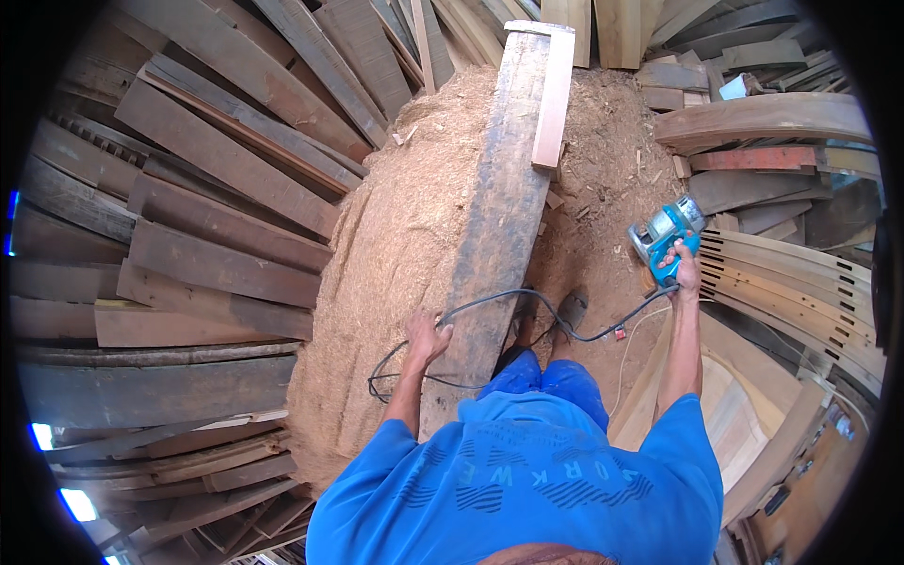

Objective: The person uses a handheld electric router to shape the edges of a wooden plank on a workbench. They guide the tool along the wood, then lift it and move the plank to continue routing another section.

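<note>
A long, dark, weathered plank (504, 188) runs away from me through the middle of the view. My left hand (427, 336) rests on its near left edge with fingers spread. Out to the right, my right hand (684, 268) grips the handle of a teal electric hand planer (665, 234), held in the air away from the plank. The planer's black cord (527, 297) loops from the tool across the plank to the ground on the left. A lighter, narrow board (554, 94) lies on the plank's far right edge. My sandalled foot (568, 309) stands right of the plank.
A big heap of sawdust (395, 245) lies left of the plank. Stacks of dark planks (217, 188) fill the left side. Curved wooden pieces (791, 273) and boards crowd the right. More timber leans at the far end.
</note>
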A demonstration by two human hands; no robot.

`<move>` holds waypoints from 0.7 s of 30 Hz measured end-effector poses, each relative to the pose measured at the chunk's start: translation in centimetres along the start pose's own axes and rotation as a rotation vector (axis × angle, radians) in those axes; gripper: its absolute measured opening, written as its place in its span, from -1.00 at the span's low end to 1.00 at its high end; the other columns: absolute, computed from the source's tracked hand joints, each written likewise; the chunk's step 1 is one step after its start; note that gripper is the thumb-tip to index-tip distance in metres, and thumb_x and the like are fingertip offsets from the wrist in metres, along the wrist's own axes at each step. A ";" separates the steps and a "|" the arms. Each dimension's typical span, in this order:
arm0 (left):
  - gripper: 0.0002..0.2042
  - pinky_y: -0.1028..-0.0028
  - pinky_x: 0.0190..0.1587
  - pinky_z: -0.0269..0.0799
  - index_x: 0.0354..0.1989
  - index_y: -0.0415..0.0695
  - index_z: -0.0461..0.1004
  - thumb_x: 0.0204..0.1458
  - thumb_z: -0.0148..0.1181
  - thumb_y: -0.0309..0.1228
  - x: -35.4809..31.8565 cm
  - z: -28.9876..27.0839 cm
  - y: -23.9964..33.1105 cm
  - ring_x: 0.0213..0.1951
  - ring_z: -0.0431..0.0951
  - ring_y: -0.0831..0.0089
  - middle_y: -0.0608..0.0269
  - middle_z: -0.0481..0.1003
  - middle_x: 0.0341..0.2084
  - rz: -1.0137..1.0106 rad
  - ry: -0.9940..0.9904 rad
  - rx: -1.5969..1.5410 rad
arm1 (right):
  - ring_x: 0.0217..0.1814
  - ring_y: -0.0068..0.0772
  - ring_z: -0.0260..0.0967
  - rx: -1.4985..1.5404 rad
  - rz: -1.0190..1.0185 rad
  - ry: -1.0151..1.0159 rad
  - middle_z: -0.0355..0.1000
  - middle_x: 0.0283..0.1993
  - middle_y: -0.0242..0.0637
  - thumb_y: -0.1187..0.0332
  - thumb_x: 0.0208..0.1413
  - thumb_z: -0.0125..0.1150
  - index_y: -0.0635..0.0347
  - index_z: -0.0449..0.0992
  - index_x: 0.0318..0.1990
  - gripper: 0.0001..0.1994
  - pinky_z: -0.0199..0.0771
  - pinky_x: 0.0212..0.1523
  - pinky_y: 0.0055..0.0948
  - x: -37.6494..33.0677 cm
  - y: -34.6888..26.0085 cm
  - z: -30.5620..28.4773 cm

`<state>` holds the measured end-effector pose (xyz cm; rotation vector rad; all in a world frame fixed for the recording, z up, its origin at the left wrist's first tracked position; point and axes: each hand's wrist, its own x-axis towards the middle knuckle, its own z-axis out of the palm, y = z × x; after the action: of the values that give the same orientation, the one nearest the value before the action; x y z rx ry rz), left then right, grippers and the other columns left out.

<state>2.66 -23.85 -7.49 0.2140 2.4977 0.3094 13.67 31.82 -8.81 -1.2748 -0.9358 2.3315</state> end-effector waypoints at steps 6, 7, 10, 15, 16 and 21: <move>-0.46 -0.02 0.34 -0.02 0.13 -0.07 0.41 -0.04 0.28 -0.12 3.5 -0.5 4.4 0.34 0.09 -0.22 -0.46 0.10 0.28 0.156 0.068 -0.051 | -0.48 -0.55 0.37 -0.112 -0.072 0.037 0.33 -0.42 -0.43 0.45 0.10 0.15 -0.01 0.26 0.18 -0.53 0.47 -0.51 -0.43 -1.7 3.2 0.2; -0.45 -0.02 0.35 -0.03 0.14 -0.08 0.40 -0.04 0.27 -0.12 4.7 -0.7 5.4 0.34 0.08 -0.22 -0.45 0.10 0.28 0.192 0.072 -0.049 | -0.49 -0.55 0.38 -0.159 0.006 0.004 0.34 -0.42 -0.43 0.45 0.08 0.16 0.01 0.27 0.17 -0.54 0.47 -0.52 -0.43 -1.6 3.2 -0.4; -0.44 -0.01 0.35 -0.05 0.16 -0.10 0.37 -0.02 0.26 -0.12 8.9 -1.8 9.0 0.34 0.07 -0.21 -0.43 0.10 0.28 0.306 0.108 -0.057 | -0.51 -0.54 0.39 -0.271 0.205 -0.060 0.35 -0.43 -0.42 0.43 0.06 0.19 0.03 0.30 0.12 -0.57 0.46 -0.56 -0.44 -0.8 3.4 -1.7; -0.41 0.01 0.36 -0.07 0.21 -0.13 0.31 0.04 0.19 -0.09 17.0 -3.1 16.7 0.33 0.10 -0.16 -0.37 0.13 0.28 0.383 0.286 -0.087 | -0.56 -0.58 0.32 -0.333 0.182 -0.072 0.32 -0.48 -0.44 0.33 0.08 0.25 0.07 0.33 0.03 -0.63 0.39 -0.59 -0.48 -1.8 5.8 1.4; -0.39 0.01 0.36 -0.07 0.23 -0.16 0.27 0.06 0.16 -0.08 18.9 -3.3 17.9 0.32 0.11 -0.16 -0.37 0.13 0.28 0.390 0.287 -0.102 | -0.56 -0.59 0.31 -0.325 0.149 -0.086 0.31 -0.48 -0.44 0.32 0.08 0.25 0.08 0.33 0.03 -0.64 0.38 -0.60 -0.49 -2.2 6.1 2.6; -0.26 0.04 0.36 -0.04 0.32 -0.33 0.08 0.11 0.08 -0.04 27.1 -4.2 26.6 0.33 0.09 -0.18 -0.36 0.10 0.30 0.378 0.122 -0.267 | -0.56 -0.65 0.26 -0.344 -0.060 -0.083 0.30 -0.49 -0.46 0.34 0.07 0.26 0.22 0.35 0.05 -0.60 0.32 -0.56 -0.58 -2.0 3.6 8.2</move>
<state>-19.38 6.96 -12.00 0.5721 2.4903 0.8261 8.03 24.84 -6.79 -1.2576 -1.4315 2.2585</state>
